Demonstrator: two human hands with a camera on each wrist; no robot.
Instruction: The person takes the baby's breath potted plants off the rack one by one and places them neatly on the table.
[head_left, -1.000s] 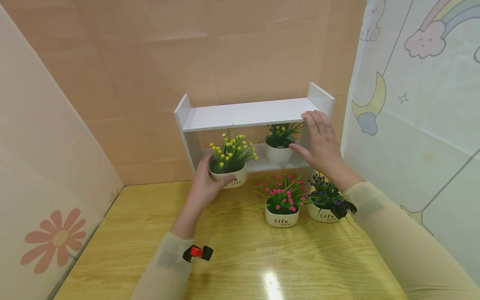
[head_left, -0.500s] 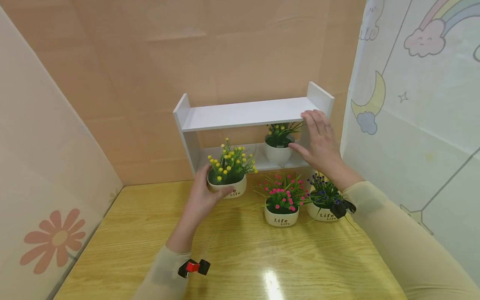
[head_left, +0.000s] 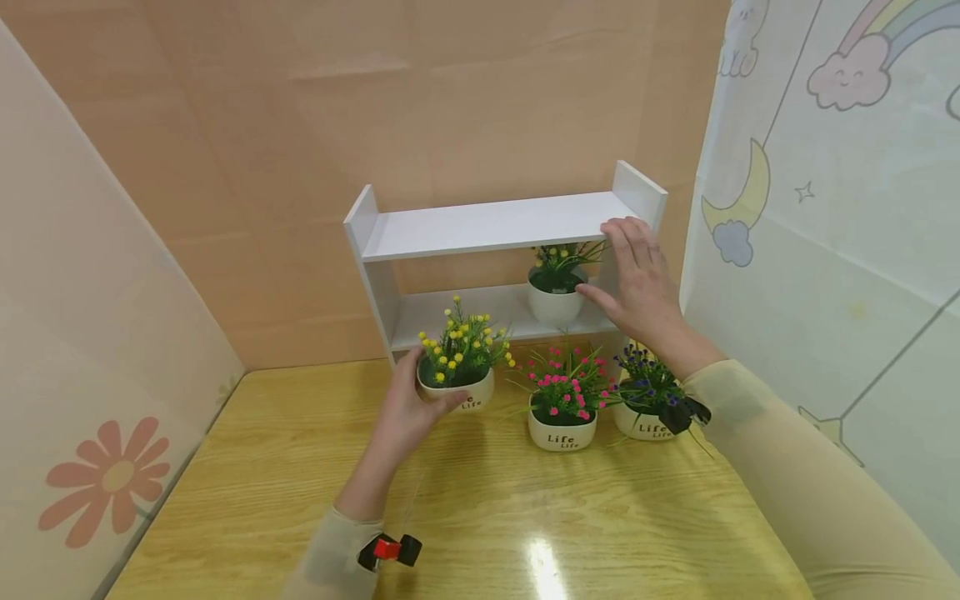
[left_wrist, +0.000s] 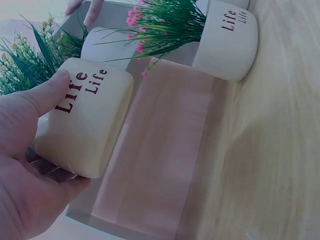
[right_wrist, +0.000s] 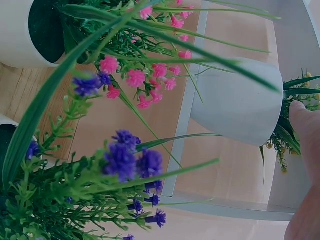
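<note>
The left hand (head_left: 401,412) grips the pot with yellow flowers (head_left: 461,365) by its left end, thumb laid across the front and the other fingers curled round the end and underneath. That pot is in front of the left part of the white shelf (head_left: 495,223), held clear of the wooden surface (head_left: 300,500). Its long axis runs left to right, roughly parallel to the front edge of the shelf, with the rim close to level. The mouth and the flowers point up, and the side printed "Life Life" faces the person; the thumb covers part of the upper word.

The right hand (head_left: 637,287) has its fingers straight at the front edge of the top board, near the right end, with the thumb spread well away from them. The thumb tip reaches to the rim of a white pot (head_left: 555,308) on the lower board; whether they touch I cannot tell. That pot stands upright, with yellow flowers and long leaves rising from it.

On the surface, before the right part of the shelf, the pot with pink flowers (head_left: 564,408) stands upright with its lettering to the front. Just to its right is the pot with purple flowers (head_left: 647,396), also upright, partly hidden by the right wrist.
</note>
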